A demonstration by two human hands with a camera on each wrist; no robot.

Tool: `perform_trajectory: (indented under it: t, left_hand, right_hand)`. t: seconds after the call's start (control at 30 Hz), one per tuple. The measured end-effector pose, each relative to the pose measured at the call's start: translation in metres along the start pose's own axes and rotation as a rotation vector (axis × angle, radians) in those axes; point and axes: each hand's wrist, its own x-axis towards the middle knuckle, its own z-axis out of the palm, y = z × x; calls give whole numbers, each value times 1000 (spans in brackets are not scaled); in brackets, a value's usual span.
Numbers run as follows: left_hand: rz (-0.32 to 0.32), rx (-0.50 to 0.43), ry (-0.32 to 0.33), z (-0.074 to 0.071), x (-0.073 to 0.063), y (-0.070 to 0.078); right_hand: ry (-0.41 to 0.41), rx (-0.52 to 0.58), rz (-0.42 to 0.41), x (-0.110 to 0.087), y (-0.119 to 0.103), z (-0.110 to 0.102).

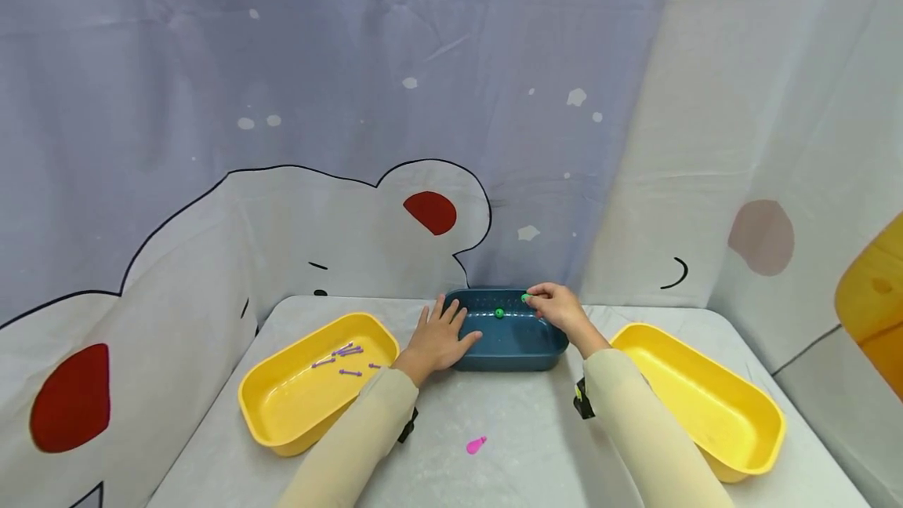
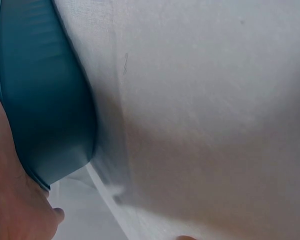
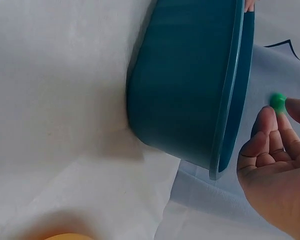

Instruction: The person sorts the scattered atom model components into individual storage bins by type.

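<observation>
A dark teal basin (image 1: 508,361) stands at the back middle of the table, with one small green ball (image 1: 499,313) lying inside. My left hand (image 1: 439,338) rests on its left rim, fingers straight and spread. Above the basin's right back part, my right hand (image 1: 557,307) pinches a second green ball (image 3: 277,102) between thumb and fingertips. The right wrist view shows that ball held just beyond the basin's rim (image 3: 225,95). In the left wrist view, the back of the left hand (image 2: 20,200) covers part of the basin's edge.
A yellow basin (image 1: 282,436) on the left holds several purple dumbbell-shaped sticks (image 1: 350,372). Another yellow basin (image 1: 765,445) stands at the right, partly behind the right sleeve. A pink bulb-shaped piece (image 1: 476,445) lies on the white table in front. A printed curtain (image 1: 353,100) hangs behind.
</observation>
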Motion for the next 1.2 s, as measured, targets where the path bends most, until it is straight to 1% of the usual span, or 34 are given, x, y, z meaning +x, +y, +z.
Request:
perform_trajectory:
  t: [0.27, 0.47, 0.53, 0.7, 0.87, 1.03, 1.2]
  left_hand:
    - [-3, -9, -14, -3, 0, 2]
    - [-6, -7, -11, -3, 0, 1]
    - [-6, -21, -5, -2, 1, 1]
    - [-1, -43, 6, 1, 2, 0]
    - [-5, -32, 0, 2, 2, 0]
    - [-5, -44, -3, 2, 1, 0]
    - [-5, -53, 12, 2, 1, -1]
  right_hand:
    - [-21, 11, -15, -4, 0, -3]
    - [-47, 14, -33, -15, 3, -5]
    - [-47, 10, -31, -19, 5, -6]
    - [-45, -20, -36, -33, 10, -9]
    - [-43, -65, -76, -49, 14, -16]
    - [-20, -88, -86, -65, 19, -24]
    - [17, -93, -87, -77, 24, -32]
